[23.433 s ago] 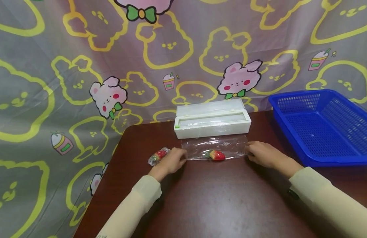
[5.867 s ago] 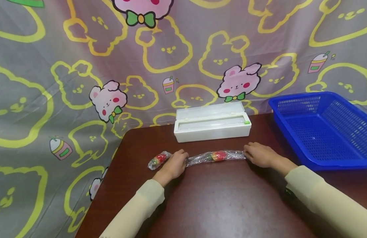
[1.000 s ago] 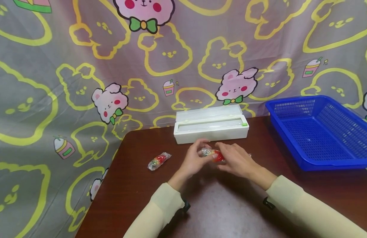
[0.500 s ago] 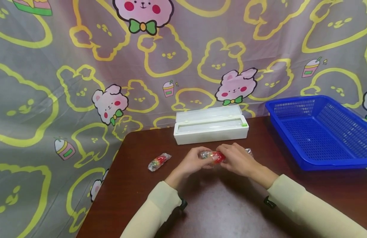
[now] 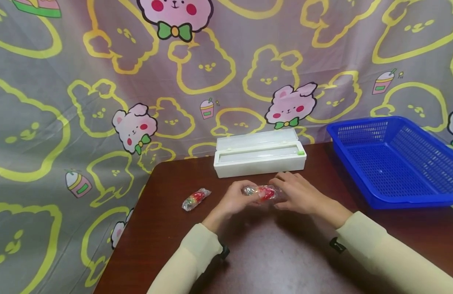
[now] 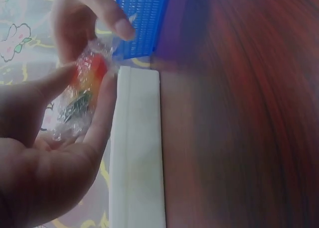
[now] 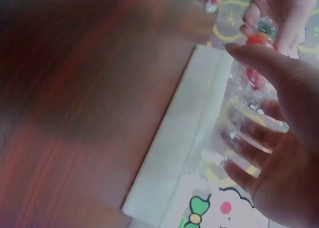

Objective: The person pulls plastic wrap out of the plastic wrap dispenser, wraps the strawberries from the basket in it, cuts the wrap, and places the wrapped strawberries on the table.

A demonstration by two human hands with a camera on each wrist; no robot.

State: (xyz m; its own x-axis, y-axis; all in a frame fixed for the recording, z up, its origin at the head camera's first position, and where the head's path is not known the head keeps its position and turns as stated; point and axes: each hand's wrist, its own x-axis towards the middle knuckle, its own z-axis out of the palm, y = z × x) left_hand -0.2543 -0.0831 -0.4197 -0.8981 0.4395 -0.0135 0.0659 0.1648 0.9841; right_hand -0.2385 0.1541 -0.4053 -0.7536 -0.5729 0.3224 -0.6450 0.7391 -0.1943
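In the head view, my left hand (image 5: 236, 199) pinches a strawberry wrapped in clear film (image 5: 264, 192), thumb in front. The left wrist view shows the wrapped strawberry (image 6: 88, 81), red at one end and green at the other, between thumb and fingers. My right hand (image 5: 298, 194) is at the red end; in the right wrist view its fingers (image 7: 249, 148) are spread and loosely bent beside the crinkled loose film (image 7: 232, 131). Whether they touch the film is hard to tell. Another wrapped strawberry (image 5: 196, 199) lies on the table to the left.
Behind the hands stands a white cling film box (image 5: 261, 166), lid raised, with a green slider (image 5: 301, 152) at its right end. A blue plastic basket (image 5: 395, 200) sits at the right of the dark wooden table (image 5: 153, 253). A patterned cloth (image 5: 226, 73) hangs behind.
Film that lay flat under the strawberry was rolled around it into a strip. Both hands then came together at the strawberry. Over the last half second the right hand shifted right and its fingers loosened.
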